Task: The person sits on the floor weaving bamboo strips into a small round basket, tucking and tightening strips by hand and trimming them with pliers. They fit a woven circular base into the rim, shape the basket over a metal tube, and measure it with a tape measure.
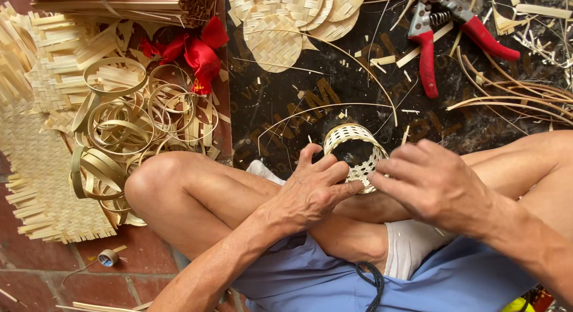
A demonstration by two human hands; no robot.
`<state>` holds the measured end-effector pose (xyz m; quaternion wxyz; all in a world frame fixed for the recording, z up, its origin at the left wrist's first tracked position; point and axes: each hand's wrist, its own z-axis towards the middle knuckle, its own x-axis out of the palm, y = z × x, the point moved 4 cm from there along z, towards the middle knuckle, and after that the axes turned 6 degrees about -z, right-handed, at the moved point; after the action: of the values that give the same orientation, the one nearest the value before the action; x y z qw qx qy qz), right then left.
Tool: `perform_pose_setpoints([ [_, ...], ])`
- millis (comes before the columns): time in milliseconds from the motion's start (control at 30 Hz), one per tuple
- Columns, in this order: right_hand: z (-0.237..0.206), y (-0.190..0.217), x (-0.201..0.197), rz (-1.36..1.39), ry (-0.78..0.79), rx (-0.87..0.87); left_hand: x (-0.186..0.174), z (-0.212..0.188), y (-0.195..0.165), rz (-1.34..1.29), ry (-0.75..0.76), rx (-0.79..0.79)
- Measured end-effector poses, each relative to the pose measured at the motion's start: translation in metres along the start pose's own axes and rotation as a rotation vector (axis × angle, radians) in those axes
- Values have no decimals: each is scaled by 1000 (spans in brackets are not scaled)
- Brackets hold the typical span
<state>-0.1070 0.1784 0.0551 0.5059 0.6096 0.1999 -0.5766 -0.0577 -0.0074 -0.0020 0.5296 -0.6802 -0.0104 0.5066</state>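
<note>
Both hands on small woven basket [356,154], left hand [310,189] fingers spread against it, right hand [433,183] pinching its rim, red pruners [444,31] beyond.

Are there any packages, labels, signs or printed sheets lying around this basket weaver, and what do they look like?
Printed mat: spread on the floor ahead of the knees, under the woven discs and red-handled shears; glossy black sheet with large faded gold lettering.
Tape roll: on the red floor tiles at lower left; small tan ring with a bluish core, no readable label.
No packages or screens in view.
</note>
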Motion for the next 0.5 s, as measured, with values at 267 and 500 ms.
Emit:
perform_pose_setpoints([
  [267, -20, 5, 38, -192, 146, -121, -3, 0, 0, -51, -13, 38],
  [500, -10, -3, 40, -31, 212, -69, -4, 1, 3, -40, -49, 52],
])
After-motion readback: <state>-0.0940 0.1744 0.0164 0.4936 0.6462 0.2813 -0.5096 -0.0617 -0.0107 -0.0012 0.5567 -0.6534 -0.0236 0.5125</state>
